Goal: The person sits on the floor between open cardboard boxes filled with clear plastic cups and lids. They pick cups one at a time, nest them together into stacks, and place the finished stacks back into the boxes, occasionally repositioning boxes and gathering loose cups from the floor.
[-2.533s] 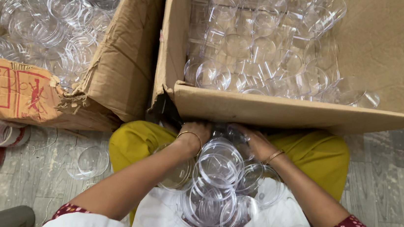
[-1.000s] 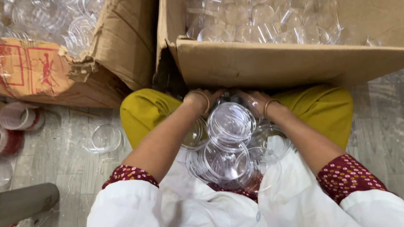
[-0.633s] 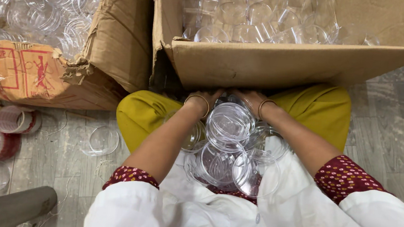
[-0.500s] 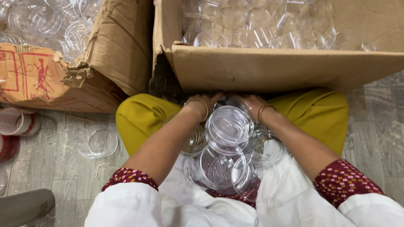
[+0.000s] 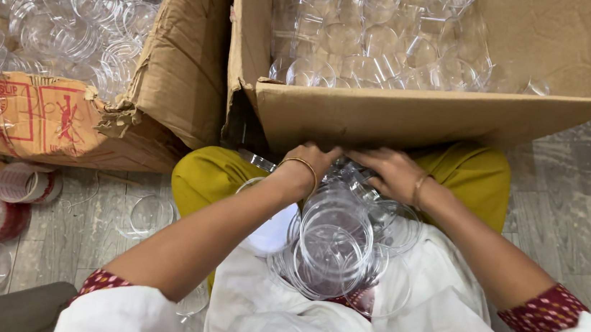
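Left hand (image 5: 308,161) and right hand (image 5: 390,171) both grip clear round plastic lids (image 5: 335,245) heaped on lap, open brown cardboard box (image 5: 416,116) at twelve o'clock

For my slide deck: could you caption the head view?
Both hands, left hand and right hand, reach into clear plastic dishes piled on the lap, beside two cardboard boxes.

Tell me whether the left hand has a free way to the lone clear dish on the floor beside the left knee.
Probably yes: the left hand is busy at the lap pile, but nothing stands between it and the clear dish on bare floor.
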